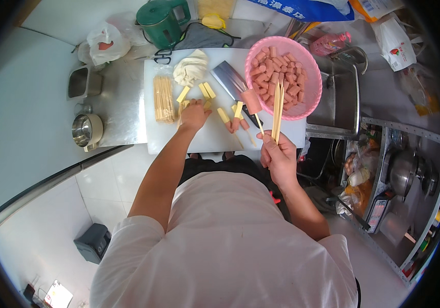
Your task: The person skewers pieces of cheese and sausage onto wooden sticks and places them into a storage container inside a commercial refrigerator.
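Note:
My right hand (279,154) grips several bare wooden skewers (277,111), plus one skewer with a pink sausage piece (251,101) pushed onto it. My left hand (195,114) reaches down to the white cutting board (204,142), among pale yellow sticks (206,90) that look like cheese. Its fingertips touch or hover by these sticks; whether they pinch one is hidden. Between the hands lie a few skewers bearing a sausage piece and a yellow stick (223,115). A bundle of skewers (163,99) lies left of my left hand. Many sausage pieces (277,73) fill a pink basket (312,102).
A cleaver (225,79) lies mid-board, its black handle toward me. Behind are a crumpled white cloth (191,67), scissors (163,56) and a green kettle (160,23). The basket's right side overhangs the steel sink (335,100). Left stand a steel container (81,82) and a cup (89,131).

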A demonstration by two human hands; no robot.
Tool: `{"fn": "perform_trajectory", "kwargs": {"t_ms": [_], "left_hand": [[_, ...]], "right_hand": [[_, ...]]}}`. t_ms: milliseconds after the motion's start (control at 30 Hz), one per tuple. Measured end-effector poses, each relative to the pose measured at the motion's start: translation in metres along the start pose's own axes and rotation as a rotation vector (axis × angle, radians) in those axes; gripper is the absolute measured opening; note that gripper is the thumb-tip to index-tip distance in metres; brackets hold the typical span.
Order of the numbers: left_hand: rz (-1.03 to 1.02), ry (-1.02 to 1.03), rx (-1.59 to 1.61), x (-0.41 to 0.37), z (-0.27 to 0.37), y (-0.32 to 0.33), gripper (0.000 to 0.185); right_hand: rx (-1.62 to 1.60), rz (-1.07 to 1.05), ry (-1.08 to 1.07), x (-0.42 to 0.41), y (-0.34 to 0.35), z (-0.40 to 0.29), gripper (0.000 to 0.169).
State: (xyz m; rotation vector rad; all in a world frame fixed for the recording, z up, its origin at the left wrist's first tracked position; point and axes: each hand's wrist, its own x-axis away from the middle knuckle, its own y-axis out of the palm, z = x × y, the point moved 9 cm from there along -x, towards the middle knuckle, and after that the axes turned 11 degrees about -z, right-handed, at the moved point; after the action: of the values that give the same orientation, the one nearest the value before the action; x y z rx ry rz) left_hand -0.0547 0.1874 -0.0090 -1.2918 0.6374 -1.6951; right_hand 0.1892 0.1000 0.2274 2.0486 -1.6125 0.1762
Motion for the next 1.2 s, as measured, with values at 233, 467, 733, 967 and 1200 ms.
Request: {"fn": "perform_trajectory", "kwargs": {"t_ms": [233,467,733,967,1200], "left_hand": [[0.232,0.279,0.364,-0.002,0.015,-0.030,0.031],[0.047,0.565,1.388,0.117,0.076,-0.169,0.025],[-0.146,0.952,2.128,0.171,0.085,-0.255,0.028],[-0.131,0.755,2.619,0.192,0.077,-0.286,0.036],[-0.176,0.752,2.643,0.196,0.074,-0.290,0.032]], "right_hand": [[0.036,-0.008,0.016,0.019,-0.005,-0.006,0.023],[0.013,-0.228,0.014,0.040,0.016,-0.004,0.022],[0.132,-0.438,-0.035,0.034,0.064,-0.032,0.022],[0.067,-0.520,0.022,0.025,0.090,-0.034,0.021],[0.047,-0.510,-0.026,0.024,0.096,-0.045,0.020]]}}
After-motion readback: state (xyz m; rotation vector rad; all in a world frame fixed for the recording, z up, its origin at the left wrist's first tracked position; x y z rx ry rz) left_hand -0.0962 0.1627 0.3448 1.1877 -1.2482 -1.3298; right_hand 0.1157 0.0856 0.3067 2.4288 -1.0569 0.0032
